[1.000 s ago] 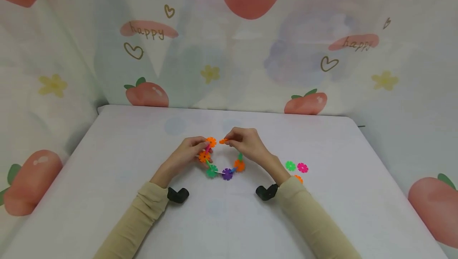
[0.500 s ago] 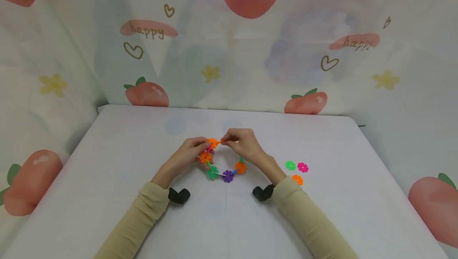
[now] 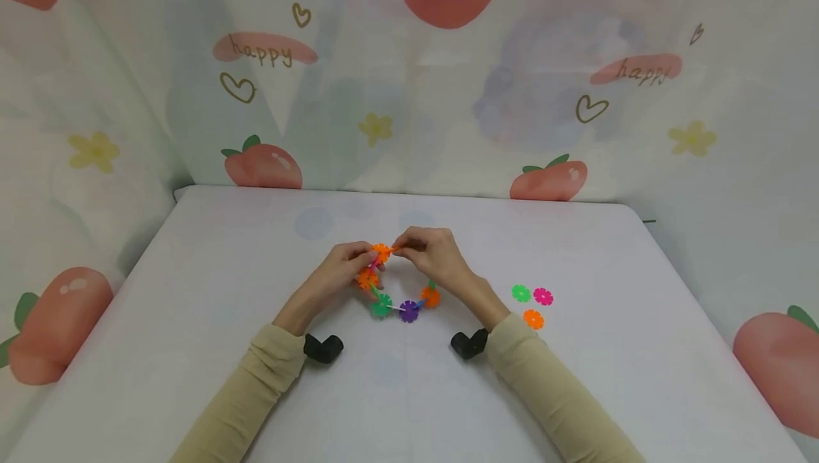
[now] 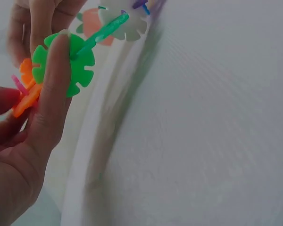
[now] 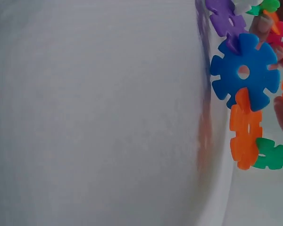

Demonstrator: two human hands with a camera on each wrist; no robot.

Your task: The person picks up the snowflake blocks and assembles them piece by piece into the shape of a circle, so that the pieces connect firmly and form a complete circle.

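A curved chain of slotted plastic snowflake discs hangs between the hands. My left hand [image 3: 333, 271] grips its upper left end, near an orange disc [image 3: 382, 253]; in the left wrist view a finger lies across a green disc [image 4: 82, 70]. Thumb and fingertips of my right hand [image 3: 435, 253] pinch another orange disc [image 3: 394, 249], seen edge-on and right at the first one's rim. Lower links include a purple disc [image 3: 409, 311], a blue disc [image 5: 259, 54] and an orange disc [image 5: 245, 127]. A green disc [image 5: 273, 155] forms the free end, partly behind the right hand in the head view.
Loose on the white table [image 3: 256, 406], right of the right forearm, lie a green disc [image 3: 521, 294], a pink disc [image 3: 543, 296] and an orange disc [image 3: 534, 318]. Black wrist mounts [image 3: 323, 349] jut inward from both wrists. A printed cloth [image 3: 435, 93] hangs behind the table.
My right hand has moved slightly left, bringing its orange disc from a gap up against the chain's end disc. Its sleeve has shifted off the loose orange disc. The left hand has barely moved.
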